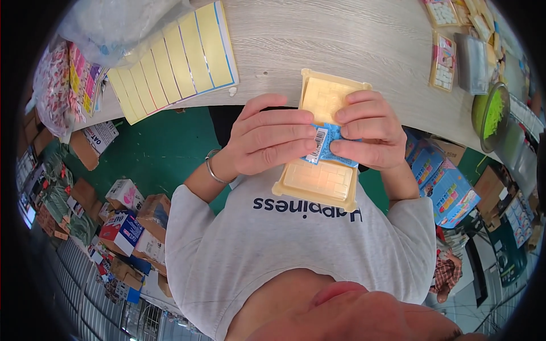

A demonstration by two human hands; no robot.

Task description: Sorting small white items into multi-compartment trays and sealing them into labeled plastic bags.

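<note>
Both hands hold a pale yellow plastic case [318, 177] with a raised block pattern, in front of my chest at the table's near edge. Around its middle lies a blue label [328, 149] with a white barcode patch. The fingers of my left hand [270, 139] press on the label's left end and the case's edge. My right hand [369, 128] grips the opposite side, fingertips on the label's right end. Its thumb is hidden. Part of the case and label is covered by my fingers.
Yellow label sheets [176, 65] lie on the table [273, 51] at left, partly under a clear plastic bag [122, 25]. Small packs [442, 62], clear plastic boxes [472, 63] and a bowl of green bits [490, 116] stand at right. Cardboard boxes [122, 230] crowd the floor.
</note>
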